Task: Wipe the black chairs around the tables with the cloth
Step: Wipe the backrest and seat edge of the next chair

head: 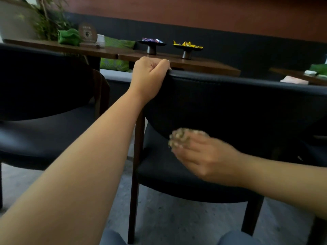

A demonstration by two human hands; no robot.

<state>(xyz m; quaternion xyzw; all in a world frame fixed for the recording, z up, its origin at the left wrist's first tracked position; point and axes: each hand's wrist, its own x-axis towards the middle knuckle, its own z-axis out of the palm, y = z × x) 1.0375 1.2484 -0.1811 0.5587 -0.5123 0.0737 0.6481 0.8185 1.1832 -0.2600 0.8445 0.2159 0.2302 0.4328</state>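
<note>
gripping chair (230,103) top, left hand (150,73); right hand (200,156) holding cloth (184,137)

Nothing here can be read from where I look. The only thing that carries any lettering is the round brown wooden plaque (88,33) standing on the long dark wooden table (203,65) at the far left, beside the green folded cloth; it bears a dark round emblem and a short line of pale marks above it, but they are too small and blurred for me to make out. The bright wrappers heaped on the two black pedestal dishes show no legible print.
</note>
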